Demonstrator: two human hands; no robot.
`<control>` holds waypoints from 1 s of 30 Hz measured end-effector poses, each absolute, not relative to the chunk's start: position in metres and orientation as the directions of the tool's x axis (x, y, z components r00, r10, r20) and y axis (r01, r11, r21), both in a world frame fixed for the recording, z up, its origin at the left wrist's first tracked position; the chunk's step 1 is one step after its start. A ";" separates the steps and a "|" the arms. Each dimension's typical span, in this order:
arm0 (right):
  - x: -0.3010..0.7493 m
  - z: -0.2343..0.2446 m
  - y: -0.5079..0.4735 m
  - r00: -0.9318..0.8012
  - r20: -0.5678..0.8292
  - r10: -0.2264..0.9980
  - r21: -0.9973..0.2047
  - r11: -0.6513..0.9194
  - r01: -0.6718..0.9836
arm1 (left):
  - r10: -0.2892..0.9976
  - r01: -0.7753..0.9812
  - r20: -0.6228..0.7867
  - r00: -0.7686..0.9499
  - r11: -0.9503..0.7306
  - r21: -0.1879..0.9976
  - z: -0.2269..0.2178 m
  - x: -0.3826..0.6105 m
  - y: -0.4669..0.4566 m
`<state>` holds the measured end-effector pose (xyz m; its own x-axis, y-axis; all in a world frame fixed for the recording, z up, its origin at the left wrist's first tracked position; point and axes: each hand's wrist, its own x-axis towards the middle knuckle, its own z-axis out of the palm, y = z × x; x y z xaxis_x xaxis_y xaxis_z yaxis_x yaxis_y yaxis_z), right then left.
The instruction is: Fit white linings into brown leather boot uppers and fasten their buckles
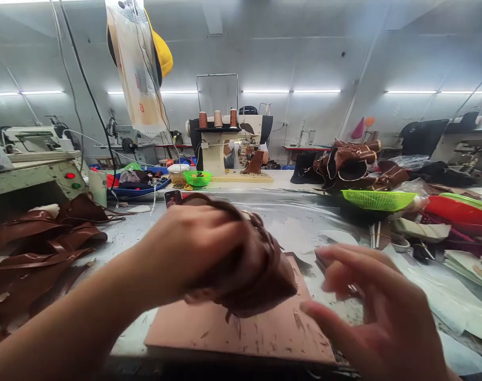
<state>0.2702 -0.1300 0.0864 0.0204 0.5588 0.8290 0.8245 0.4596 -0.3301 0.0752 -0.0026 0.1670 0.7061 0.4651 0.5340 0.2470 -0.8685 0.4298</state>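
Note:
My left hand (197,243) is closed around a brown leather boot upper (268,275), its fingers partly hidden behind the leather. The upper is blurred by motion and hangs above a pinkish board (241,338), its pointed end towards the right. To the right of it, my right hand (380,301) is held apart from the leather, fingers spread and thumb out, with nothing in it. Whether the upper touches the board I cannot tell.
Brown leather pieces (38,264) lie heaped at the left. A sewing machine (217,143) with thread spools stands at the back. At the right are more brown uppers (352,159), a green basket (378,200) and a red basin (459,211). A phone (172,198) stands behind my left hand.

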 end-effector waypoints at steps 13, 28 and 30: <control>0.251 0.075 -0.116 -0.631 0.557 0.540 0.128 0.695 0.707 | -0.067 -0.007 0.251 0.966 -0.972 -0.234 0.090 0.088 -0.006; 0.238 0.075 -0.124 -0.611 0.700 0.371 0.048 0.828 0.559 | -0.070 0.010 0.493 0.867 -0.987 -0.158 0.083 0.053 -0.029; 0.246 0.070 -0.115 -0.452 0.781 0.432 -0.155 0.834 0.529 | -0.150 -0.076 0.506 0.850 -0.984 -0.163 0.075 0.046 -0.038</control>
